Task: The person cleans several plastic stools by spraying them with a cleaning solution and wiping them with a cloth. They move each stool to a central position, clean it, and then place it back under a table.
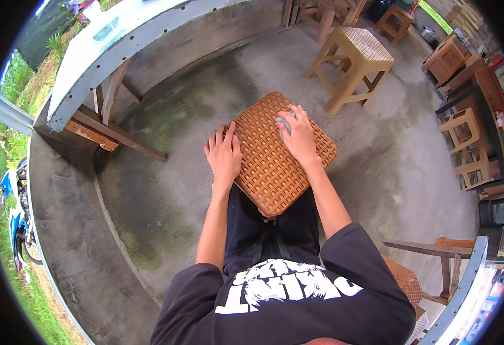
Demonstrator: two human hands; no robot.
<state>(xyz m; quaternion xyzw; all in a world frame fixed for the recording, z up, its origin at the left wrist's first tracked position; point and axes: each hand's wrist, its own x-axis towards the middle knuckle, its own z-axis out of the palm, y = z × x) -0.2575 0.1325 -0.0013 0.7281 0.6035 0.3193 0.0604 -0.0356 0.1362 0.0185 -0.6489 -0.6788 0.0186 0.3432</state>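
Observation:
A brown plastic stool with a woven-pattern seat (273, 172) stands in front of me, its seat tilted to the view and its near corner over my lap. My left hand (225, 151) rests on the left edge of the seat, fingers over the rim. In my right hand (297, 131) is a crumpled grey cloth (285, 125), pressed on the upper right part of the seat. The stool's legs are mostly hidden under the seat.
A tan plastic stool (355, 64) stands beyond on the concrete floor (183, 172). A white-topped table (92, 56) with wooden legs is at upper left, beside a low concrete wall (70, 207). More stools (461, 129) stand at right; another table edge (463, 284) is at lower right.

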